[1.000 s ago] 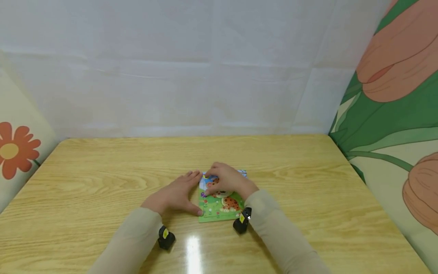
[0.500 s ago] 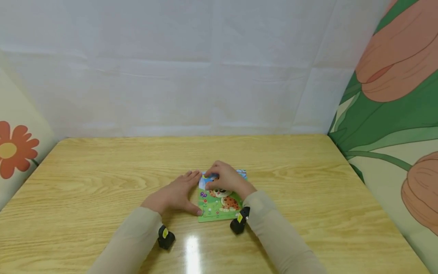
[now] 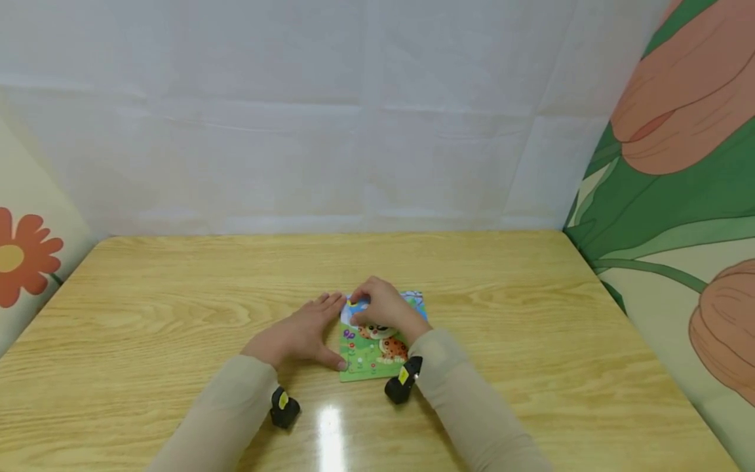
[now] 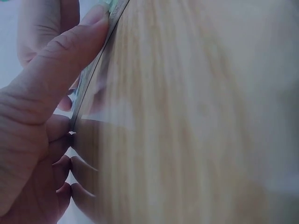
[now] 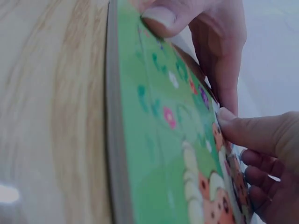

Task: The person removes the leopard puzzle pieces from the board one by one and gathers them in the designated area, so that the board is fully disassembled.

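A small picture puzzle board [image 3: 360, 373] with a spotted cartoon leopard, grass and flowers lies flat on the table, centre front in the head view. My left hand [image 3: 297, 334] spreads along its left edge, fingers fairly straight, thumb resting on the near left corner. The left wrist view shows that thumb [image 4: 70, 56] over the board's thin edge. Over the board's upper left, my right hand [image 3: 386, 308] curls thumb and fingers down and pinches a puzzle piece [image 5: 239, 179], mostly hidden by the fingers. In the right wrist view the green lower part [image 5: 154, 154] lies beneath.
The wood-grain table [image 3: 177, 295] is glossy, with a light reflection near its front. A white cloth [image 3: 295, 131] hangs behind it, and flower-patterned panels [image 3: 666, 216] stand at the sides. Black wrist cameras [image 3: 403, 380] sit on both forearms.
My right hand has moved slightly up and left over the board, uncovering the purple butterfly and more of the leopard's face. The left hand has stayed at the board's left edge.
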The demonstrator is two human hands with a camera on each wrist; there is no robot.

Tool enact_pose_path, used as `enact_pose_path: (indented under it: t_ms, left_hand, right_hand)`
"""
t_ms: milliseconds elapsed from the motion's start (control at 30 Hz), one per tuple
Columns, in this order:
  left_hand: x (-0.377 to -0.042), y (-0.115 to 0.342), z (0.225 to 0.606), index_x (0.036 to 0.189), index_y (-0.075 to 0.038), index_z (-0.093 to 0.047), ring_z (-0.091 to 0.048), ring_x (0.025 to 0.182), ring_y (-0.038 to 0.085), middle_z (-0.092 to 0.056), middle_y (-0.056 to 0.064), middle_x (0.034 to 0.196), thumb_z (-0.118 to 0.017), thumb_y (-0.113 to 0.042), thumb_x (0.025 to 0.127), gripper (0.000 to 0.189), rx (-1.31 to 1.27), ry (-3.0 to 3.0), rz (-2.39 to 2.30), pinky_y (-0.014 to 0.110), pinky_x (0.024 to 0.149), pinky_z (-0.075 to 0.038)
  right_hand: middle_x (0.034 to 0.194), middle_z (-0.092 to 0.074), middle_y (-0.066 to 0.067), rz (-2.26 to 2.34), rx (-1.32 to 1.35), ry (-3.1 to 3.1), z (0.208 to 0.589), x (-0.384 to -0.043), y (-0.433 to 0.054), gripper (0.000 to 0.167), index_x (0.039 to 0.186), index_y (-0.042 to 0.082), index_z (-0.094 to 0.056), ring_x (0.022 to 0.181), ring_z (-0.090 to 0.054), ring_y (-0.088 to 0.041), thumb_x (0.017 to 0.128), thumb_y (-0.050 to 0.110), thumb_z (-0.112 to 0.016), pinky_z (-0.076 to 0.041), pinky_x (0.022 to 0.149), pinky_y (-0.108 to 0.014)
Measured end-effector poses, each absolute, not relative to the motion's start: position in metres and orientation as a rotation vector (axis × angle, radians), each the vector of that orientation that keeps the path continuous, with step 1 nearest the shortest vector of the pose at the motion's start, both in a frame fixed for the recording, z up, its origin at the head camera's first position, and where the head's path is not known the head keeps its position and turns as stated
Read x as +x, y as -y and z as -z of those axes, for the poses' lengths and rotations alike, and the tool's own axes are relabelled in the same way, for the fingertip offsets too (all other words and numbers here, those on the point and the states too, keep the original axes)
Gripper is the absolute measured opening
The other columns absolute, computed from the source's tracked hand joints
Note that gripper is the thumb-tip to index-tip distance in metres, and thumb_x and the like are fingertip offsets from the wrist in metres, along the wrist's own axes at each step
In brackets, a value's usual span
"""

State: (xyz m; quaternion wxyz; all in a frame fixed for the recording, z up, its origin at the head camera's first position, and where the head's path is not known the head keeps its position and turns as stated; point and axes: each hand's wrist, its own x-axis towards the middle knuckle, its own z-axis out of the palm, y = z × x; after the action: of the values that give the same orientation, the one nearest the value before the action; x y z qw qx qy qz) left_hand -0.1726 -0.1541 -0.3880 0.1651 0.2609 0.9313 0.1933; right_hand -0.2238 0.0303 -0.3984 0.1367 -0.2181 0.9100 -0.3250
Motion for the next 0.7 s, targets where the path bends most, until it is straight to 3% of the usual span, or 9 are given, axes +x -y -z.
enact_pose_path:
  t_ms: [700]
  left_hand:
    - [-0.1715,0.1511,0.3874,0.144,0.007,-0.017,-0.009,0.139,0.043,-0.015,0.023,0.152,-0.077,-0.054,0.064,0.117,0.735,-2.646,-0.532,0.056,0.113,-0.009]
  right_hand:
    - [0.101,-0.054,-0.001,1.025,-0.5,-2.564,0.3974,-0.222,-0.0266,0.033,0.098,0.011,-0.064,0.092,-0.051,-0.015,0.069,0.015,-0.08,-0.046,0.087,-0.03]
